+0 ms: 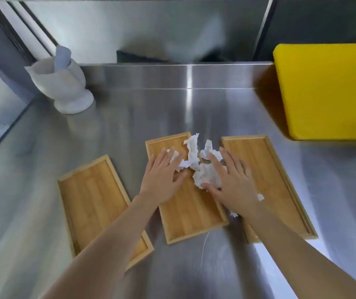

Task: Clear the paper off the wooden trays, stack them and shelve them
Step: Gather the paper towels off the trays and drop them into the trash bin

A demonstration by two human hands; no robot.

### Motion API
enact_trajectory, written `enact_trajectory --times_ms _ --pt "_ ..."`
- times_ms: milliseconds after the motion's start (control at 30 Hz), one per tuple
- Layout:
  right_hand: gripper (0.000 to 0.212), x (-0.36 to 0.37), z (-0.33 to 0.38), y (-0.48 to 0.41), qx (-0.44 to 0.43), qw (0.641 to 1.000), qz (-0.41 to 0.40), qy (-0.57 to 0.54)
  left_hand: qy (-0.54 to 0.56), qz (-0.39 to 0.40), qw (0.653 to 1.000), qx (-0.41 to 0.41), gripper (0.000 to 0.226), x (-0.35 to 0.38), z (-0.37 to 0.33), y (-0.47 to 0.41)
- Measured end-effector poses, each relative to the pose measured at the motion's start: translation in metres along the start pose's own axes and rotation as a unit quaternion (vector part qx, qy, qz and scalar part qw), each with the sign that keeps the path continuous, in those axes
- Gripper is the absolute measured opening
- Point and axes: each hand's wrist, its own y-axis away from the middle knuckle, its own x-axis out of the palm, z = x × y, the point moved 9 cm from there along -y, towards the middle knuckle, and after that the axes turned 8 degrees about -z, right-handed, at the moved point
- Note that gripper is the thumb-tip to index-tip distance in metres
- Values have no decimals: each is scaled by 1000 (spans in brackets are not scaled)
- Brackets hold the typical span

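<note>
Three shallow rectangular wooden trays lie side by side on the brushed steel tabletop (pixel 112 126): the left tray (pixel 90 199), the middle tray (pixel 185 214) and the right tray (pixel 280 182), each turned at a slight angle and none touching another. Both bare forearms reach in from the lower edge, palms down. The left hand (pixel 162 180) lies flat over the far half of the middle tray, its fingers (pixel 166 157) spread and straight, the tips resting on scraps of crumpled white paper (pixel 191 156). The right hand (pixel 233 182) is spread over the gap between the middle and right trays, fingers (pixel 217 164) splayed open, thumb tucked against a larger wad of white paper (pixel 206 176) that sits at the middle tray's right rim. Neither hand is closed around anything; both press or cup the paper loosely. Two small white scraps (pixel 260 197) show beside the right wrist. The left tray is bare. A white stone mortar with pestle (pixel 62 83) stands at the far left, and a thick yellow cutting board (pixel 328 89) lies at the far right
</note>
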Motion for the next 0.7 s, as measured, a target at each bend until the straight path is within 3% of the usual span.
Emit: enact_trajectory --times_ms 133,300,367,467,533,700 --pt "47 12 -3 7 -14 1000 0 12 -23 15 999 31 42 11 1 3" --pt "13 -6 2 6 -16 995 -91 -23 40 -33 999 -5 35 0 2 1" --pt "18 -8 2 4 0 995 -79 -55 82 -56 995 -23 31 -8 2 2" --pt "54 1 -2 2 36 995 9 -97 141 -58 986 -63 25 -14 4 5" --pt "57 5 3 -1 17 995 30 -90 198 -54 973 -109 24 -15 8 10" --pt "8 1 16 -4 -39 997 -10 -63 277 -95 942 -164 20 -27 15 15"
